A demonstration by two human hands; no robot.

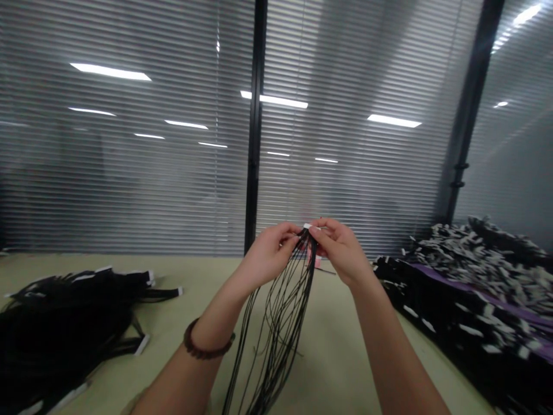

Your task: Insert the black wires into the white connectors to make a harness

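Note:
Held up above the table is a white connector (307, 226) with many thin black wires (280, 323) hanging down from it. The fingers of my right hand (339, 245) pinch the connector's right end. My left hand (276, 248), with a dark beaded bracelet on its wrist, pinches the wires close under the connector's left side. Below the connector the wires spread apart and run down out of the frame's lower edge. A small pink thing shows partly behind the wires, too hidden to name.
At the left of the pale green table (341, 357) lies a pile of black wire harnesses (64, 328) with white connectors. A larger heap of black cables (484, 300) with many white ends and a purple strip rises at the right. Behind stands glass with blinds (129, 190).

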